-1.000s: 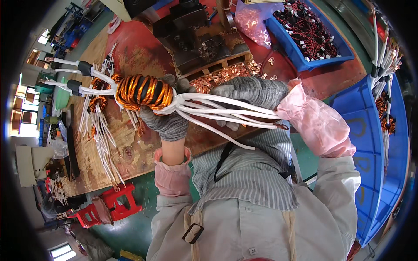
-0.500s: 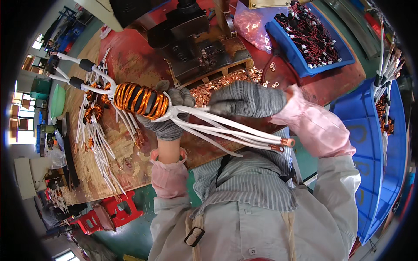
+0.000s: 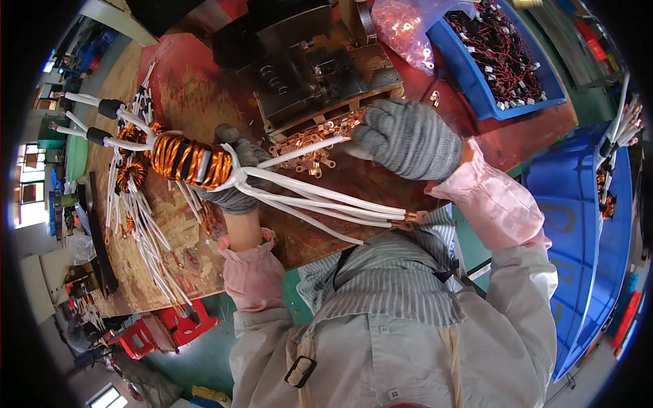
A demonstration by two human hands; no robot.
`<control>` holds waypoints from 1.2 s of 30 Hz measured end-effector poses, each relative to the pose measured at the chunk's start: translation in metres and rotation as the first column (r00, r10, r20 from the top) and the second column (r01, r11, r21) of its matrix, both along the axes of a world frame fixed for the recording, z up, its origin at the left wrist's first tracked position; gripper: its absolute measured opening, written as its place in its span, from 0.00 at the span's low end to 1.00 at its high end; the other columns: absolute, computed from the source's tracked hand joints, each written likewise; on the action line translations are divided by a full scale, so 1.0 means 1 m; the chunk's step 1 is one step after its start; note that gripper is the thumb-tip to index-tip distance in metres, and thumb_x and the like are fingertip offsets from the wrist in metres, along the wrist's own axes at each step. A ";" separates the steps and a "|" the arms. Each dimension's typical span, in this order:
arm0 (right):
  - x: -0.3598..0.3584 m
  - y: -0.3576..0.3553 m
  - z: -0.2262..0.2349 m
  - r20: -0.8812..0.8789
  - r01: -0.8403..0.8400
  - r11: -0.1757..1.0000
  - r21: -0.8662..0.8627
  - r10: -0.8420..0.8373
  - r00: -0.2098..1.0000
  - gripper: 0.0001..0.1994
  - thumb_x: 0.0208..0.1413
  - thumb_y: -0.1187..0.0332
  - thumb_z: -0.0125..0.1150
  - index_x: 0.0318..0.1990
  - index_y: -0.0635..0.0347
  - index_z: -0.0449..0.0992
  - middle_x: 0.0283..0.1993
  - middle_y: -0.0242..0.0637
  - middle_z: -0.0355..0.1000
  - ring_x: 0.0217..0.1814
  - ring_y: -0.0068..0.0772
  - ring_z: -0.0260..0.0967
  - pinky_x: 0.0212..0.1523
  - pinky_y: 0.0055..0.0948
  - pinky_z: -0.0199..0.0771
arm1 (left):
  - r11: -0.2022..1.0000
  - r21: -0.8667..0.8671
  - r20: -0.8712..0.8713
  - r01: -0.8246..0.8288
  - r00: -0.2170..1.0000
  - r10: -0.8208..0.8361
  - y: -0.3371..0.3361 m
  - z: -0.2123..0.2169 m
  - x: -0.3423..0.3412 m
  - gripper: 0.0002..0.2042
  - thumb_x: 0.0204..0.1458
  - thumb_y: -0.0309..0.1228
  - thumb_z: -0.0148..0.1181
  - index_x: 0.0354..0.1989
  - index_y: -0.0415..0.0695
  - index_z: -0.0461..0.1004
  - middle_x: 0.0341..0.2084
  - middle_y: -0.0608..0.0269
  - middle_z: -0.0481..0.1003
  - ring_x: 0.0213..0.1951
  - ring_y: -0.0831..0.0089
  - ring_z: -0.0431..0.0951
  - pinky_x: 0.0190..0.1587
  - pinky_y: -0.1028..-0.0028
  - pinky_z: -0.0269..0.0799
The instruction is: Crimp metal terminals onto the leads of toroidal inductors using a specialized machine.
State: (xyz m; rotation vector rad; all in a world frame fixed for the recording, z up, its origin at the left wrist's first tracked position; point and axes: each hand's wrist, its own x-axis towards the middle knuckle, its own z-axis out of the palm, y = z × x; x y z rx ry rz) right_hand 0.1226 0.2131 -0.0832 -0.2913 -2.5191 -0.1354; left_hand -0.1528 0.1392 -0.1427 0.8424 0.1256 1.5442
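Observation:
A coil wound with copper wire [image 3: 190, 162] on a black core is held up over the near side of the table. My left hand [image 3: 235, 200], in a grey knit glove, is closed round it from beneath and behind. White sleeved leads [image 3: 320, 197] fan out rightward from the coil, some tipped with copper lugs [image 3: 413, 217]. One separate white lead [image 3: 303, 149] stretches up to my right hand [image 3: 411, 139], also gloved, whose closed fingers meet its tip. Whether a lug is between those fingers is hidden.
A dark press machine [image 3: 299, 75] stands at the back, loose copper lugs [image 3: 316, 160] before it. Behind right are a bag of lugs [image 3: 405, 30] and a blue bin of wired parts [image 3: 500, 109]. More coils [image 3: 132, 173] lie left; a large blue bin [image 3: 564, 224] stands right.
The coil and my left hand have shifted a little left. My right hand has turned and drawn its fingers closed, and one lead now stands apart from the bundle, raised toward it.

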 end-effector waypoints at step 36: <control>-0.012 0.023 -0.048 -0.140 -0.093 0.773 -0.628 0.005 0.990 0.10 0.47 0.61 0.55 0.33 0.56 0.71 0.31 0.36 0.67 0.34 0.41 0.67 0.31 0.35 0.69 | 1.000 -0.025 0.094 -0.014 0.995 0.016 -0.006 -0.004 -0.024 0.32 0.37 0.52 0.59 0.46 0.41 0.61 0.20 0.60 0.69 0.19 0.73 0.69 0.21 0.75 0.66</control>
